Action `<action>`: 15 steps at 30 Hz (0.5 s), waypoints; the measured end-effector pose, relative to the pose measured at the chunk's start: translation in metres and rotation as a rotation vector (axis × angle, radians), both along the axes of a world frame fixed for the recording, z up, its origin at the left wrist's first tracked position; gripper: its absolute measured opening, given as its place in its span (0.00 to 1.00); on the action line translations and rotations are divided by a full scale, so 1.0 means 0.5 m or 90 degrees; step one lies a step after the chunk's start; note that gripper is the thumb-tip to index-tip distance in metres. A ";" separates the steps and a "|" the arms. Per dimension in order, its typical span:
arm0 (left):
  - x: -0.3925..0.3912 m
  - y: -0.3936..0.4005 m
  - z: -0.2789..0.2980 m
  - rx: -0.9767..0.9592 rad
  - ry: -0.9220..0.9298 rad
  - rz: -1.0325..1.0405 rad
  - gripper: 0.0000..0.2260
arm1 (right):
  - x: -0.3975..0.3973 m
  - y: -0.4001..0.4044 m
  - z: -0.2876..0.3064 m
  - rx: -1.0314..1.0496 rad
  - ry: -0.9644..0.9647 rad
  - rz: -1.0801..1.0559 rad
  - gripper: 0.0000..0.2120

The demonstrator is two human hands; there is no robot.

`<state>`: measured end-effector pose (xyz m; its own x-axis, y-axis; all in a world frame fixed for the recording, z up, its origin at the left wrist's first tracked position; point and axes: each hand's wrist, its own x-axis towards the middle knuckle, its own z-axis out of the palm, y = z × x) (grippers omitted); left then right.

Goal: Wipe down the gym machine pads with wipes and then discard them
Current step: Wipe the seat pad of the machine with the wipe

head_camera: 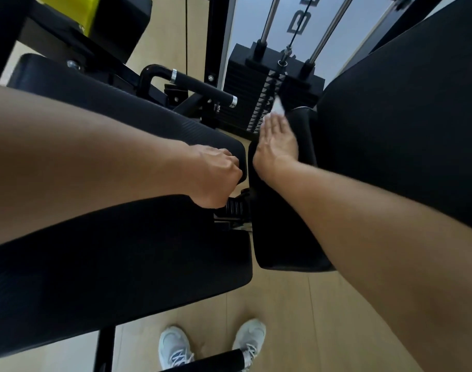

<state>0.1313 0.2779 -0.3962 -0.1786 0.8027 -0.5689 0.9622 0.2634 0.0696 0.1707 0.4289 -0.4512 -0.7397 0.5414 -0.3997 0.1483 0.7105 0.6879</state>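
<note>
A: What is lying nearest to the person?

B: Two white sneakers (175, 350) are standing on the wooden floor (283, 312), and a black padded bar (210, 362) is lying just in front of them. Above that, a big black seat pad (108, 264) is filling the left side.

A: And what are the hands doing?

B: The left hand (216, 175) is curling into a fist at the right edge of another long black pad (116, 103), close to the gap between the pads. I cannot tell for sure if it is gripping the edge or only resting there, because the fingers are hidden.

A: Where is the wipe?

B: The right hand (276, 142) is lying flat, with straight fingers, on the narrow black pad (283, 237) in the middle. It is pressing a white wipe (279, 106) against the far end of this pad. Only a small white corner is showing beyond the fingertips, and it is blurred.

A: What is standing farther away?

B: A black handle with silver rings (202, 88) is sticking out beside the long pad. Behind it the weight stack (256, 84) is standing with two shiny guide rods (328, 30). A large dark pad (404, 116) is rising at the right side.
</note>
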 end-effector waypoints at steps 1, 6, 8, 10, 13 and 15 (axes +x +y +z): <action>0.000 0.001 0.001 0.001 -0.003 0.003 0.24 | 0.009 -0.015 -0.020 -0.019 -0.021 0.026 0.31; -0.002 0.004 -0.001 0.003 -0.010 0.009 0.25 | 0.115 -0.101 -0.082 -0.104 -0.148 0.119 0.31; -0.001 0.001 -0.001 0.003 -0.018 0.015 0.26 | 0.165 -0.128 -0.070 -0.157 -0.127 0.076 0.30; 0.000 0.001 -0.002 0.004 -0.023 0.016 0.26 | 0.217 -0.147 -0.047 -0.179 -0.044 0.029 0.30; 0.004 0.003 -0.001 0.022 -0.043 0.015 0.27 | 0.312 -0.173 -0.008 -0.211 0.074 -0.018 0.32; 0.006 0.004 -0.001 0.037 -0.060 0.013 0.30 | 0.369 -0.185 0.014 -0.224 0.109 -0.022 0.33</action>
<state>0.1345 0.2799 -0.3966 -0.1426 0.8317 -0.5365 0.9452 0.2752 0.1755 0.3551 0.3365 -0.4443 -0.7952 0.4192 -0.4381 0.2677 0.8910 0.3666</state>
